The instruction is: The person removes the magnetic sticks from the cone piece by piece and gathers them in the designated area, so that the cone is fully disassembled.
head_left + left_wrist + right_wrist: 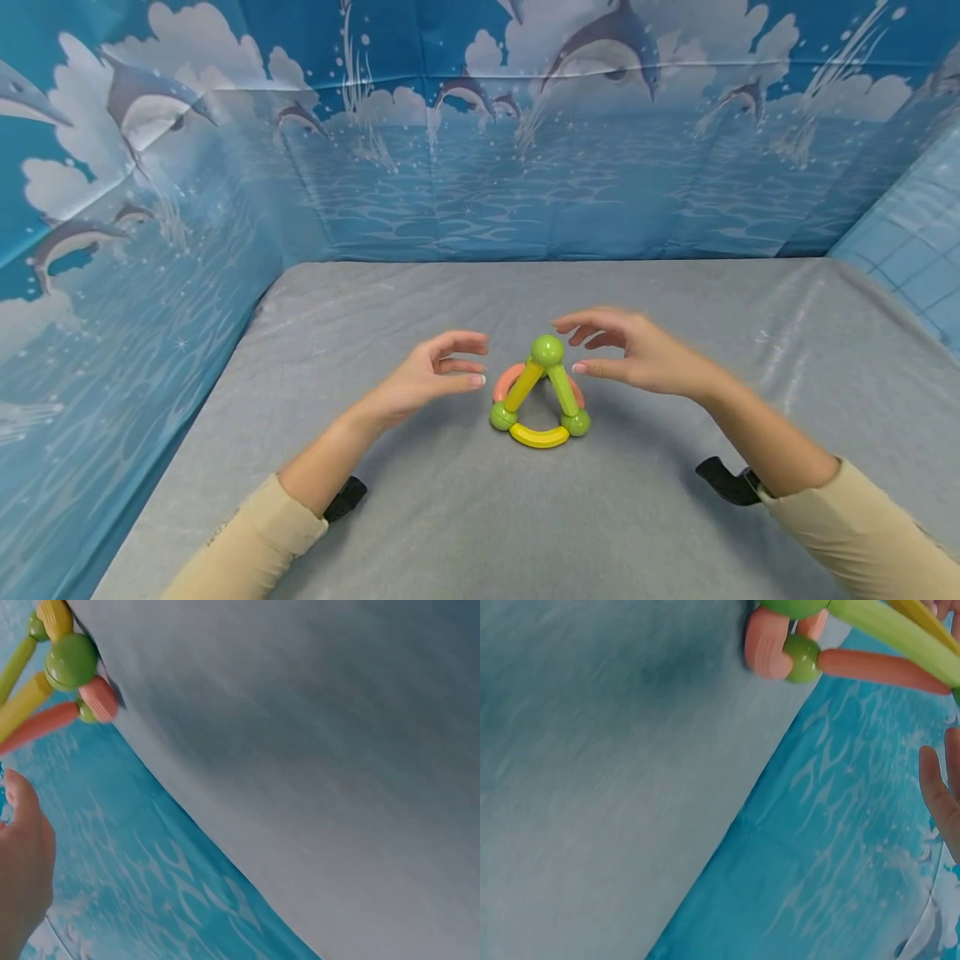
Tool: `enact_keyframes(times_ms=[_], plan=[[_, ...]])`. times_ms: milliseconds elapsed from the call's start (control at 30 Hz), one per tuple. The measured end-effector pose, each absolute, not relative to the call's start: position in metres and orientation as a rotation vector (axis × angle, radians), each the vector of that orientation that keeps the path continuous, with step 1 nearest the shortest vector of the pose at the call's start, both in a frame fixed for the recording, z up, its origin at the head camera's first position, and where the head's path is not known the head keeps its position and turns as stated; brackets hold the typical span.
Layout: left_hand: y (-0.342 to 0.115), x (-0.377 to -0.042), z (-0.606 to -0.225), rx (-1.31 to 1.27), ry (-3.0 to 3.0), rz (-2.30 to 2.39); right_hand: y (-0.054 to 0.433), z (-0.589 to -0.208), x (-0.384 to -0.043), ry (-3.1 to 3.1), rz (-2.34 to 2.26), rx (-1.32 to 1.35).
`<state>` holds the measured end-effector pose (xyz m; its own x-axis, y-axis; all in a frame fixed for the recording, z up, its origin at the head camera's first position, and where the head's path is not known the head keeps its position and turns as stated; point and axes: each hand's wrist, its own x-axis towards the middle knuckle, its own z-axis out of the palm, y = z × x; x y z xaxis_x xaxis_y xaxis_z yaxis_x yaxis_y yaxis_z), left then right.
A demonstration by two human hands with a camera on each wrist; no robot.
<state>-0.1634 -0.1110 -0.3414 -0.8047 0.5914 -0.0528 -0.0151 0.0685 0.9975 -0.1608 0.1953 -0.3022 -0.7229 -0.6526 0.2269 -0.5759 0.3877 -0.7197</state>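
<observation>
A pyramid built of toy rods and balls (522, 387) stands on the grey cloth in the head view. Green balls form its corners, with one green ball (547, 350) at the top; yellow, green and coral rods join them, the base ones curved. To its left is my left hand (427, 375), fingers extended toward it and holding nothing. My right hand (633, 350) hovers at the upper right, its fingers loosely bent close by the top ball, also holding nothing. Both wrist views show part of the pyramid (71, 661) and the edge of a hand (943, 799).
Grey cloth (420, 517) covers the table. Blue curtains (480, 183) printed with dolphins and waves rise behind it and along the left side. A dark strap (727, 481) is on the right wrist and another dark strap (347, 498) on the left.
</observation>
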Motion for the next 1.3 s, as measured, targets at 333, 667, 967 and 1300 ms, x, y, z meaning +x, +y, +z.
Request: enact_keyframes(times_ms=[333,667,967,1300], plan=[[-0.075,-0.17,-0.348,0.587,1.818,1.778,0.179,-0.303,-0.162,2.528,-1.206,-1.15],[-0.053,-0.169,-0.348,0.634,1.932,1.711,0.172,-0.303,-0.164,2.586,-1.1,-1.337],[-0.041,-0.159,-0.343,0.74,2.083,1.742,0.167,-0.301,-0.163,2.609,-1.038,-1.435],[-0.035,-0.138,-0.32,0.853,2.321,1.722,0.167,-0.301,-0.163,2.67,-1.021,-1.458]])
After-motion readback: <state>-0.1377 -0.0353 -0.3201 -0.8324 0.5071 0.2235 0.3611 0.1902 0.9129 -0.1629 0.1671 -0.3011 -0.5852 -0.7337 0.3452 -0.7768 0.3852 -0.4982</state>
